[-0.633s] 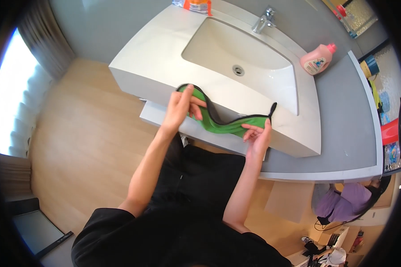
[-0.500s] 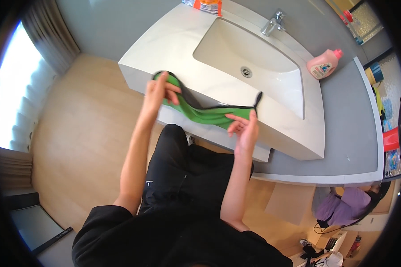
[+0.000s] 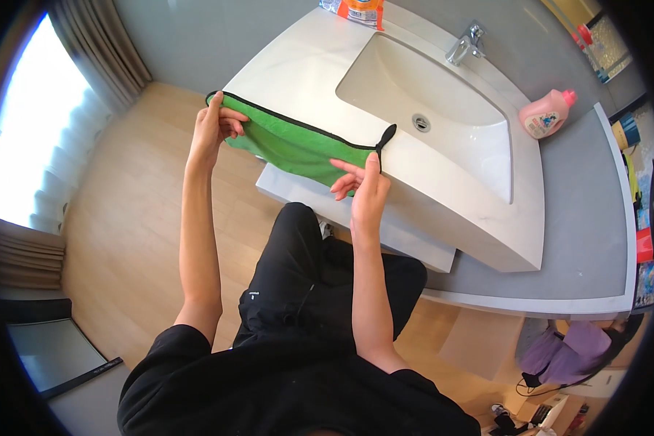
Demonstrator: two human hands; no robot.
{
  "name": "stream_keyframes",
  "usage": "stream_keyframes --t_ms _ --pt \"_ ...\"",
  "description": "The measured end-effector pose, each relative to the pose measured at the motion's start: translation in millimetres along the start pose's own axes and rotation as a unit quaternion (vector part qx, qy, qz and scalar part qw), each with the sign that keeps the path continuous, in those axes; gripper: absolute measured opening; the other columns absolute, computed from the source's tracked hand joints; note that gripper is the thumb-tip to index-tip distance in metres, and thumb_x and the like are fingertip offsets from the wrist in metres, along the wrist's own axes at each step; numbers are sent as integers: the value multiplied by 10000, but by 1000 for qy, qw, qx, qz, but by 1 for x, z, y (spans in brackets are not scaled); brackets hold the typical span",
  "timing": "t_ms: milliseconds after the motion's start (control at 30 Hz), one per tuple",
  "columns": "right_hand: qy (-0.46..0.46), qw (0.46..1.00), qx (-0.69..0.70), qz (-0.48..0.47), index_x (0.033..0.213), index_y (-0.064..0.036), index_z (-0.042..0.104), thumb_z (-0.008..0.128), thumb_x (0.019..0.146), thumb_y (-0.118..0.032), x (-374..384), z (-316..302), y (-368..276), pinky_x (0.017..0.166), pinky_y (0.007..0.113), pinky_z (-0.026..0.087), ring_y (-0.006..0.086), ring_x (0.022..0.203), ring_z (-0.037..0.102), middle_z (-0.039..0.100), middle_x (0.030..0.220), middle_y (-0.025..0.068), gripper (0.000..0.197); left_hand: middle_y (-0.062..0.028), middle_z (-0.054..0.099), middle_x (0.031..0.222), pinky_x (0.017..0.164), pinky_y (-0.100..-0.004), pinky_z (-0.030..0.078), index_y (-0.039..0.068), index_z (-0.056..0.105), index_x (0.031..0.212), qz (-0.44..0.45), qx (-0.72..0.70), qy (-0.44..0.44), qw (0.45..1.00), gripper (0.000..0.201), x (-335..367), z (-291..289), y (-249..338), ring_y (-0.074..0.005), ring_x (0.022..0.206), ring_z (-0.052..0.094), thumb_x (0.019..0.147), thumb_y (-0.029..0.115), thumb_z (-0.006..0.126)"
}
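A green cloth (image 3: 291,149) with a black edging and a small black loop at its right corner hangs between my hands, its top edge stretched nearly straight. My left hand (image 3: 214,127) pinches the upper left corner between thumb and fingers. At the other end, my right hand (image 3: 367,182) grips the corner just below the loop, thumb up, some fingers lying over the cloth's near face. The cloth hangs in front of the front edge of the white washbasin counter (image 3: 283,76), hiding part of it.
Beyond the cloth is the sunken basin (image 3: 479,149) with a chrome faucet (image 3: 466,45). A pink bottle (image 3: 548,114) stands at the counter's right end, an orange-and-white packet (image 3: 362,11) at the back. A lower white ledge (image 3: 407,231) juts out near my knees. A person in purple (image 3: 570,352) is at lower right.
My left hand has moved left and slightly up, drawing the sagging cloth taut and spreading it out. My right hand has shifted a little left and up with its corner.
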State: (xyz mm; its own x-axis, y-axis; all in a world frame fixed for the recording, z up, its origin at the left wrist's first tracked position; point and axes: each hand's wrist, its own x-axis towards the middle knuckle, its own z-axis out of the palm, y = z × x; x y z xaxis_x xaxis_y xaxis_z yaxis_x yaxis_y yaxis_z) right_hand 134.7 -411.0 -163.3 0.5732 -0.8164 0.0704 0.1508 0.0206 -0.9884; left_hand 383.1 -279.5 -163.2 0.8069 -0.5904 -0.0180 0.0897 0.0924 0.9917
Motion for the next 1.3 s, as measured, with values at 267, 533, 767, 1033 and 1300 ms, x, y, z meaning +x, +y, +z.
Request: stream_keyframes --t_ms 267,533,767,1033,1300 --pt "57 998 18 7 809 138 679 273 1017 -418 -10 -50 -8 454 226 410 124 411 482 598 525 128 719 -77 581 539 542 -255 445 -26 662 697 -19 14 -60 998 662 -28 53 -4 -141 499 530 995 461 327" --pt "204 978 -16 28 625 123 639 342 984 -469 -29 -167 -22 378 256 389 157 347 466 586 501 160 753 -118 605 547 529 -251 459 -57 681 706 -30 31 -195 980 748 -84 164 -16 -161 516 577 999 479 249" --pt "337 942 -15 -1 598 33 615 421 955 -487 -48 -295 -28 373 254 337 128 360 428 558 498 108 659 -79 618 567 510 -236 452 -45 706 796 -52 -19 -355 933 765 -139 273 -31 -128 521 584 1020 434 153" --pt "417 907 -46 -19 584 51 598 451 945 -446 -61 -358 -46 436 264 357 144 405 445 503 465 92 632 -62 612 564 493 -236 433 -40 708 854 -42 -42 -385 921 738 -165 328 -42 -116 516 580 1022 409 147" --pt "392 919 -43 -5 585 59 589 413 968 -441 -64 -354 -48 429 262 379 152 400 459 530 486 112 655 -66 617 569 501 -238 427 -43 707 861 -42 -48 -389 919 713 -164 326 -43 -114 527 577 1024 395 170"
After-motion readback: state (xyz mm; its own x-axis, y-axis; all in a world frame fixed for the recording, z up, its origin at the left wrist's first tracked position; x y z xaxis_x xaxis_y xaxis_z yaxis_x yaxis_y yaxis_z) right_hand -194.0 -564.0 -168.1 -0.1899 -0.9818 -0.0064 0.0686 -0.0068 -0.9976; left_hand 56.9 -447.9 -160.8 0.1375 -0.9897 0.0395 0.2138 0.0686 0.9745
